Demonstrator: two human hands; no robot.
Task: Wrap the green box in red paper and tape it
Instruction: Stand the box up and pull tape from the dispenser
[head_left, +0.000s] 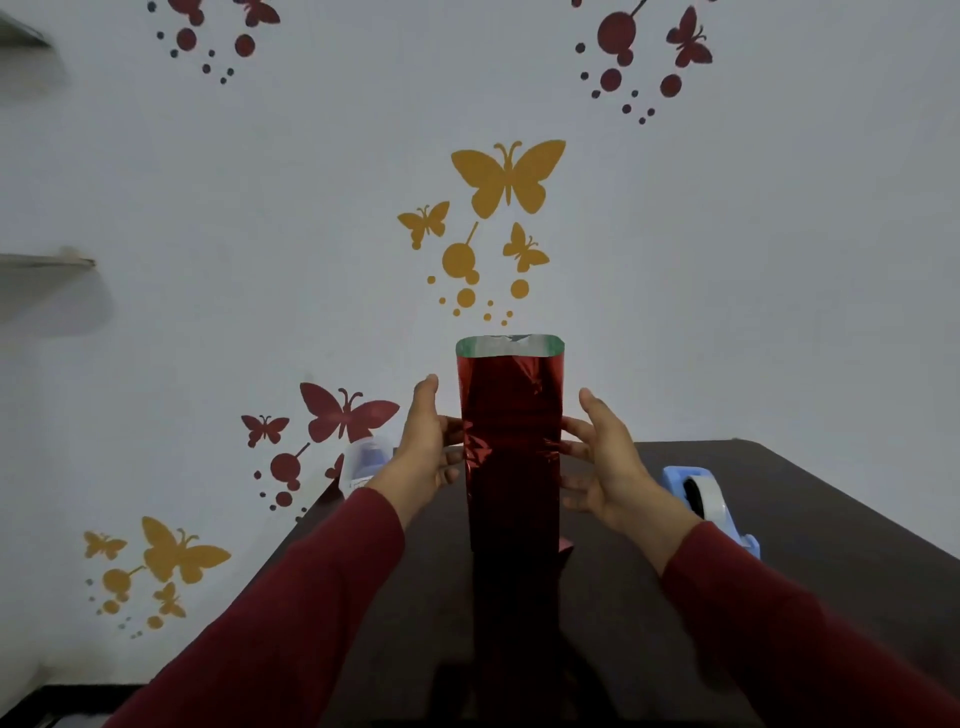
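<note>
Shiny red paper (511, 441); blue tape dispenser (727, 519); dark brown table (779, 519).

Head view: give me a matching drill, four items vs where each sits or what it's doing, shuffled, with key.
Items
1. left hand
2. right hand
3. tape dispenser
4. red paper

Descriptions
A. light blue, on the table to the right
B. wrapped round the upright box, open at the top
C. holds the box's left side
D. holds the box's right side

Pairs: 1-C, 2-D, 3-A, 4-B
</note>
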